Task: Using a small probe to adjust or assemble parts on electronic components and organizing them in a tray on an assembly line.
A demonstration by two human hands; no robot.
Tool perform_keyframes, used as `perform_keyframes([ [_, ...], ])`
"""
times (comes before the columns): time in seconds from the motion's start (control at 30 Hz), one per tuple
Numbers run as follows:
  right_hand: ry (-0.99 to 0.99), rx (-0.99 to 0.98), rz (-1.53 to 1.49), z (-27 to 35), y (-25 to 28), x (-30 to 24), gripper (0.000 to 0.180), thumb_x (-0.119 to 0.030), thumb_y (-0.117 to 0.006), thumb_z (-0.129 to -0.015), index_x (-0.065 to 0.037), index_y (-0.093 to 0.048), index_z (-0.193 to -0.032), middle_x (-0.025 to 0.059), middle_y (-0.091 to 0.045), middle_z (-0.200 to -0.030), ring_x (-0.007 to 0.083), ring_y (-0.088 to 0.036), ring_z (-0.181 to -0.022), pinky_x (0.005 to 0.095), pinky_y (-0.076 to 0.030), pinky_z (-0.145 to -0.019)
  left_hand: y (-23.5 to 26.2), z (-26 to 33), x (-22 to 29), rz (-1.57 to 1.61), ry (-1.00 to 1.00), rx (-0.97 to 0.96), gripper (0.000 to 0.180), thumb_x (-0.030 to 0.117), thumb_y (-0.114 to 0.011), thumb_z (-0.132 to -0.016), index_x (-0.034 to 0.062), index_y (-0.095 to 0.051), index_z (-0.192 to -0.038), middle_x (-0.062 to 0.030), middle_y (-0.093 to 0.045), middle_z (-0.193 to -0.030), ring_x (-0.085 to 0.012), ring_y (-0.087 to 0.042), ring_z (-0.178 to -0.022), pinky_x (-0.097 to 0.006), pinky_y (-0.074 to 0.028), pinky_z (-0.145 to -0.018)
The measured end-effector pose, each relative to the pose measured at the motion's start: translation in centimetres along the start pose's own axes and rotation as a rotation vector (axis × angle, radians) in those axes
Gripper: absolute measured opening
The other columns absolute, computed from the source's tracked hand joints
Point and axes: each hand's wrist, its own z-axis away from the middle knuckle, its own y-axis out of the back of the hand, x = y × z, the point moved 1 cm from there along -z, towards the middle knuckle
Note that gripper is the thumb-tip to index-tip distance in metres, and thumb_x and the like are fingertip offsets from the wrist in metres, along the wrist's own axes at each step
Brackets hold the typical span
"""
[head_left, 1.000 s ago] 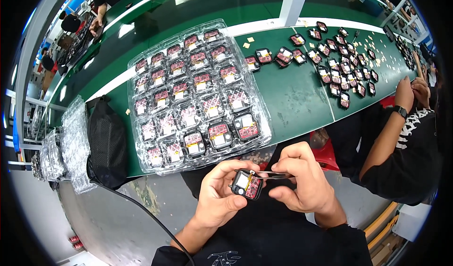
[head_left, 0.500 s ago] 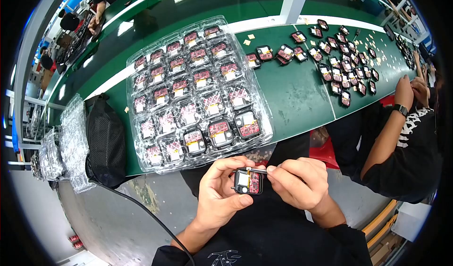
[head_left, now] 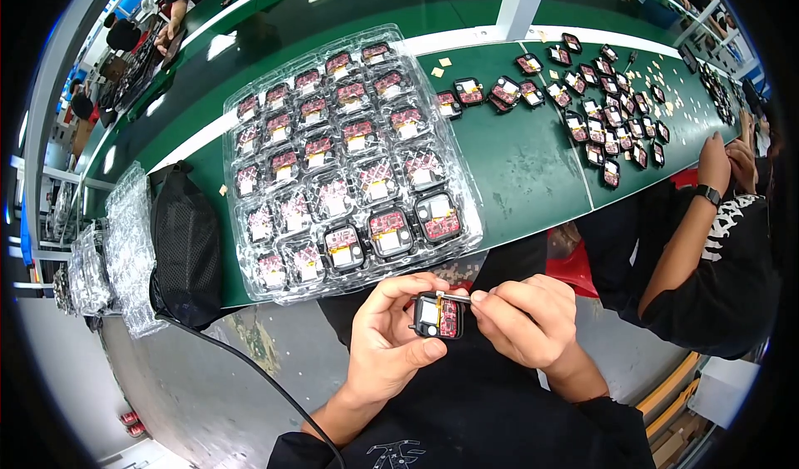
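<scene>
My left hand [head_left: 384,329] is closed around the edges of an open black smartwatch case [head_left: 429,331], held in front of my body below the bench edge. Inside the case a red circuit board, a pale rectangular part and a yellow strip show. My right hand [head_left: 534,319] pinches thin metal tweezers [head_left: 457,297], whose tip is at the top edge of the case. Whether the tip grips anything is too small to tell. Beyond my hands, a clear plastic tray [head_left: 471,223] holds rows of similar watch cases, some under clear patterned covers.
The tray lies on a green bench [head_left: 520,198]. Many loose watch cases [head_left: 612,119] and small yellowish paper bits are spread to the right. At left are a black bag [head_left: 187,248], bubble wrap [head_left: 131,248] and a black cable [head_left: 250,367]. A co-worker's arm [head_left: 681,248] is at right.
Almost nothing differs. The held watch case has tilted or shifted very slightly, with the tweezers still at its top edge. The tray and bench appear slightly shifted in the picture.
</scene>
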Motion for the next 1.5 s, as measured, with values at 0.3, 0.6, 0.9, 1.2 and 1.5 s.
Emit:
perform_keyframes([
  [0.3,-0.249,-0.078,-0.257,-0.4,0.29,-0.14,0.026,0.001,-0.085,-0.071,-0.001,-0.074,-0.095,0.0068,-0.067,-0.085,0.0195,-0.067,-0.065,0.0296,-0.053,-0.055,-0.05,-0.3,0.02,-0.011,-0.065,-0.021,0.06,0.001,-0.088,-0.079,-0.0002,-0.056,-0.13,-0.0169,-0.056,-0.136,-0.0323,-0.062,-0.127,-0.043,-0.052,-0.109],
  [0.6,-0.227,-0.099,-0.194,-0.25,0.19,-0.31,0.026,0.0,-0.085,-0.072,-0.001,-0.074,-0.095,0.0072,-0.067,-0.084,0.02,-0.067,-0.064,0.0303,-0.054,-0.054,-0.18,0.0,0.28,-0.128,-0.117,-0.046,0.06,-0.006,-0.085,-0.079,-0.0013,-0.056,-0.131,-0.0181,-0.053,-0.14,-0.0328,-0.061,-0.128,-0.041,-0.053,-0.107],
  [0.9,-0.143,-0.067,-0.132,-0.06,0.14,-0.25,0.027,0.0,-0.084,-0.071,-0.001,-0.074,-0.096,0.0064,-0.066,-0.084,0.0183,-0.066,-0.061,0.0295,-0.052,-0.052,-0.27,0.1,0.43,-0.216,-0.184,-0.079,0.063,-0.01,-0.083,-0.078,-0.002,-0.057,-0.135,-0.0196,-0.049,-0.144,-0.0333,-0.06,-0.128,-0.039,-0.056,-0.102],
  [1.2,-0.124,-0.07,-0.128,-0.17,0.58,0.05,0.027,0.0,-0.084,-0.07,-0.001,-0.074,-0.096,0.0061,-0.066,-0.086,0.0181,-0.066,-0.061,0.0293,-0.051,-0.052,-0.2,-0.07,0.77,-0.264,-0.177,-0.077,0.063,-0.011,-0.082,-0.079,-0.0039,-0.057,-0.137,-0.0177,-0.048,-0.145,-0.0313,-0.059,-0.129,-0.039,-0.054,-0.105],
  [1.5,-0.143,-0.079,-0.154,-0.08,0.12,-0.3,0.025,0.0,-0.083,-0.072,0.0,-0.074,-0.096,0.0077,-0.066,-0.085,0.0199,-0.066,-0.062,0.0303,-0.054,-0.053,-0.51,0.1,0.94,-0.272,-0.152,-0.079,0.063,-0.01,-0.082,-0.08,-0.0038,-0.056,-0.138,-0.0169,-0.047,-0.146,-0.0318,-0.059,-0.129,-0.04,-0.054,-0.105],
])
